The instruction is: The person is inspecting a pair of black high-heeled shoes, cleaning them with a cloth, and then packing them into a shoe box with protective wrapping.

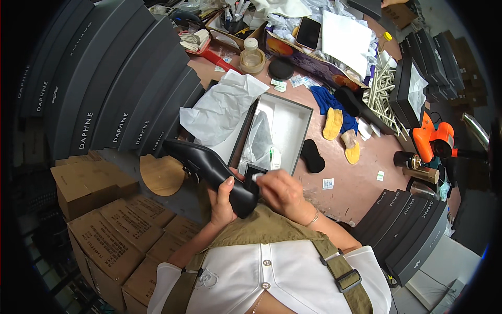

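Observation:
A black leather shoe (206, 165) with a block heel is in my left hand (222, 206), its toe toward the upper left and its heel end near my apron. The left thumb lies on the shoe's side; the other fingers are partly hidden beneath it. Beside the heel, my right hand (285, 192) has its fingers drawn together on a small white piece (255, 177), whose kind I cannot make out. Just beyond the hands is an open shoe box (301, 125), white inside with a grey rim. Clear plastic (256, 144) lies in it. White tissue paper (222, 107) spreads over its left side.
Stacked dark shoe boxes (112, 89) rise at the left, above brown cartons (112, 230). More shoe boxes (402, 225) stand at the right. Yellow pads (332, 124), a black insole (312, 157), an orange heat gun (431, 138) and white sticks (381, 91) are on the table.

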The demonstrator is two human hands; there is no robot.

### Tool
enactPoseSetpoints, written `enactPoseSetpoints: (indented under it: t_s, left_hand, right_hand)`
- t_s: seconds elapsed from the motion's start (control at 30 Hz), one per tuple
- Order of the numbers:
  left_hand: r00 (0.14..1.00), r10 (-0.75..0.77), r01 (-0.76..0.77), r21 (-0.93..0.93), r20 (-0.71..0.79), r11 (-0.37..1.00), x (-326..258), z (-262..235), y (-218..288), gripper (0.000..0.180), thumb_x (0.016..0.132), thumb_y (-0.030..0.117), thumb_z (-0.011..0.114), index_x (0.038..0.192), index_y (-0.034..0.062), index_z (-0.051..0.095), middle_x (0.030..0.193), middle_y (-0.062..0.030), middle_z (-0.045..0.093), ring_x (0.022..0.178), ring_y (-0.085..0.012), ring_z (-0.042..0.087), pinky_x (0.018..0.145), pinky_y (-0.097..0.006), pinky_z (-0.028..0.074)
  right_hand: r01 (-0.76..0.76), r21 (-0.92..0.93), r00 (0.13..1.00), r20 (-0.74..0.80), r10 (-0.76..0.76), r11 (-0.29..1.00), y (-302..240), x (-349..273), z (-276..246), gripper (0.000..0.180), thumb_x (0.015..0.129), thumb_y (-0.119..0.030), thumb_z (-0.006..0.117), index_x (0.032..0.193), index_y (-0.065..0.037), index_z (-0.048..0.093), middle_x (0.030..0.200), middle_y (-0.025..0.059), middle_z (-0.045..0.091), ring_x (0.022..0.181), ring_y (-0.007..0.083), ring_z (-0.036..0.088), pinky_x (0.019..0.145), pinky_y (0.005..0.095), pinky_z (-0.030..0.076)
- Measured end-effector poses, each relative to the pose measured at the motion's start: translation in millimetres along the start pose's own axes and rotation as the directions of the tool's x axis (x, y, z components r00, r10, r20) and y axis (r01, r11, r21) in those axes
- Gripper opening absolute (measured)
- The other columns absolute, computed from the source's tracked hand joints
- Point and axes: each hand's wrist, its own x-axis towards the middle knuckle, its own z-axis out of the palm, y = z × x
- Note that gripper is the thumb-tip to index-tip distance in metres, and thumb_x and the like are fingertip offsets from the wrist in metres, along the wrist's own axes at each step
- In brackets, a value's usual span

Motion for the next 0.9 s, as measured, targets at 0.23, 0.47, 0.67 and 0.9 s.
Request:
enactPoseSetpoints:
  t_s: [0.23,0.47,0.67,0.9]
  left_hand:
    - [1.0,-0.003,0.003,-0.003,0.028,1.0,-1,-6,-2,0.031,0.084,0.023,0.058,0.106,0.0007,0.053,0.091,-0.0095,0.059,0.076,-0.0134,0.056,0.067,-0.027,0.049]
    - [1.0,0.004,-0.005,0.024,0.018,1.0,0,-4,-3,0.032,0.084,0.024,0.058,0.105,0.0009,0.053,0.09,-0.0089,0.059,0.076,-0.0134,0.056,0.065,-0.027,0.048]
    - [0.999,0.016,-0.017,0.048,0.028,0.999,4,-3,-4,0.031,0.084,0.024,0.058,0.105,0.0015,0.054,0.09,-0.009,0.059,0.076,-0.0137,0.056,0.067,-0.027,0.048]
    - [0.999,-0.024,0.025,0.037,-0.025,0.999,17,3,5,0.033,0.083,0.024,0.062,0.106,0.0024,0.054,0.09,-0.0091,0.059,0.077,-0.0141,0.056,0.068,-0.028,0.049]
  right_hand:
    - [0.012,0.014,1.0,0.024,-0.013,1.0,-3,-8,-1,0.025,0.074,0.002,0.071,0.098,-0.002,0.065,0.083,0.0086,0.06,0.07,0.024,0.064,0.059,0.0329,0.052]
    - [0.002,-0.024,1.0,0.013,-0.001,1.0,-4,-3,-6,0.022,0.076,0.001,0.071,0.098,-0.002,0.066,0.085,0.0097,0.061,0.072,0.0252,0.064,0.061,0.0328,0.052]
    - [-0.036,0.034,0.999,0.031,0.035,0.999,-3,-2,-4,0.02,0.076,0.003,0.07,0.095,-0.001,0.065,0.084,0.0112,0.061,0.073,0.0248,0.064,0.062,0.0325,0.051]
    - [-0.357,0.288,0.926,0.236,0.296,0.889,23,24,-23,0.005,0.083,-0.005,0.066,0.086,-0.001,0.067,0.08,0.0098,0.063,0.073,0.0223,0.063,0.067,0.0292,0.049]
